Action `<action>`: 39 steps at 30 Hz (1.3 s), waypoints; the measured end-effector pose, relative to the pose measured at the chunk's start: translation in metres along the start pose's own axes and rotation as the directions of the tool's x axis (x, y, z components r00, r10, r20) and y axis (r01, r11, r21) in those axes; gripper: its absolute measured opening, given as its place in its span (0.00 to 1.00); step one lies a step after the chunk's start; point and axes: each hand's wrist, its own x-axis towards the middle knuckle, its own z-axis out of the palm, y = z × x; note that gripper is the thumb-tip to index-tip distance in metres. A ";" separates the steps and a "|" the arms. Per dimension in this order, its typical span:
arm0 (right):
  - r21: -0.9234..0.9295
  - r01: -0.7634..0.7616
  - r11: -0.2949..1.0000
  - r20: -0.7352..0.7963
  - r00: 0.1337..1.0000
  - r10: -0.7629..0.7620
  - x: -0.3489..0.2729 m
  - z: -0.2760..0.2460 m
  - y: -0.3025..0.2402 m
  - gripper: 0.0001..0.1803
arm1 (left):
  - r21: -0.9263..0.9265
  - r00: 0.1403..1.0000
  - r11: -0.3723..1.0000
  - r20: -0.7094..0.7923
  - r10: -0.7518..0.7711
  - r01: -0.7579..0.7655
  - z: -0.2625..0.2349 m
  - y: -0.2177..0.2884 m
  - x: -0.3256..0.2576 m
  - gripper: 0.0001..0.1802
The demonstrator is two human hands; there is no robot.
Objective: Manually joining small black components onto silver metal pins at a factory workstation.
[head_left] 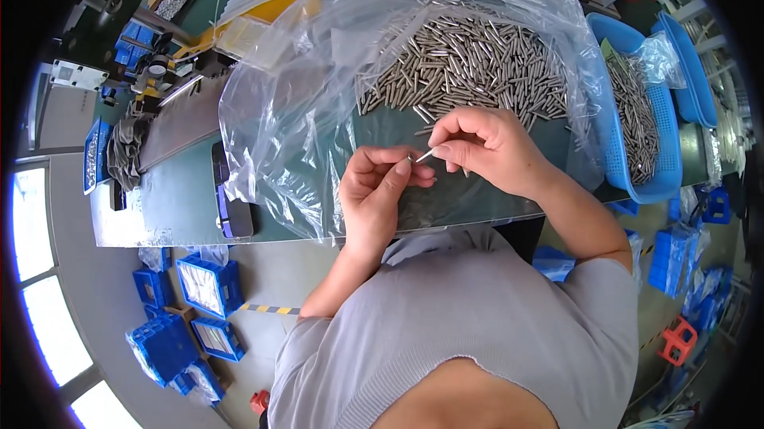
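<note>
Just in front of my body, over the near edge of the bench, my hands almost meet. A slim, shiny metal pin (425, 156) is pinched between thumb and forefinger of my right hand (497, 150), its tip pointing at the left fingertips. My left hand (372, 186) is closed in a pinch around something small, mostly hidden by the thumb and too tiny to name. Beyond the hands lies a large pile of loose metal pins (477, 63), spread on a clear plastic sheet (294, 126). Some single pins lie close to my right hand.
Right of the pile, a blue basket (676, 150) holds more pins. A phone-like dark object (231, 198) lies at the left of the bench (175, 206). Farther left stands a dark machine (103, 23). Blue crates (211, 282) and a red stool (679, 341) are on the floor.
</note>
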 end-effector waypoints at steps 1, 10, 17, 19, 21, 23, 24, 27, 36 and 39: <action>0.000 0.010 1.000 -0.013 1.000 -0.010 0.001 0.001 0.000 0.03 | -0.006 1.000 1.000 0.006 -0.002 0.002 -0.001 0.000 -0.001 0.04; -0.125 0.240 0.963 -0.001 0.970 -0.242 0.009 0.012 0.011 0.04 | -0.009 0.999 1.000 0.041 -0.001 0.001 -0.002 -0.001 -0.003 0.04; 0.132 0.011 0.991 0.069 0.997 -0.020 0.013 0.014 0.011 0.05 | -0.011 0.999 1.000 0.049 0.002 -0.002 -0.004 -0.002 -0.002 0.03; 0.115 0.040 0.993 0.050 0.998 -0.046 0.013 0.016 0.014 0.05 | 0.009 0.999 1.000 0.036 0.009 -0.010 -0.003 -0.002 -0.002 0.03; 0.098 0.072 0.993 0.032 0.997 -0.075 0.012 0.016 0.015 0.05 | 0.031 1.000 0.999 0.024 0.020 -0.021 -0.002 -0.003 -0.002 0.03; -0.076 0.176 0.981 -0.010 0.984 -0.178 0.011 0.015 0.015 0.06 | 0.075 1.000 0.997 0.022 0.007 -0.009 -0.002 -0.003 -0.002 0.03; -0.117 0.185 0.976 -0.004 0.982 -0.187 0.011 0.013 0.014 0.04 | 0.074 1.000 0.997 0.024 0.013 -0.015 -0.002 -0.003 -0.002 0.03; 0.204 -0.048 0.978 -0.088 0.994 0.067 0.007 -0.002 0.002 0.03 | 0.005 1.000 1.000 0.005 0.014 -0.014 -0.001 -0.003 -0.002 0.03; -0.249 0.030 0.968 -0.101 0.993 -0.057 0.014 -0.010 0.017 0.05 | -0.067 1.000 0.997 -0.005 0.023 -0.023 -0.004 -0.002 -0.001 0.03; -0.591 0.331 0.735 -0.026 0.904 -0.428 0.019 0.006 0.024 0.10 | -0.070 1.000 0.997 0.009 0.018 -0.018 -0.003 -0.002 0.000 0.03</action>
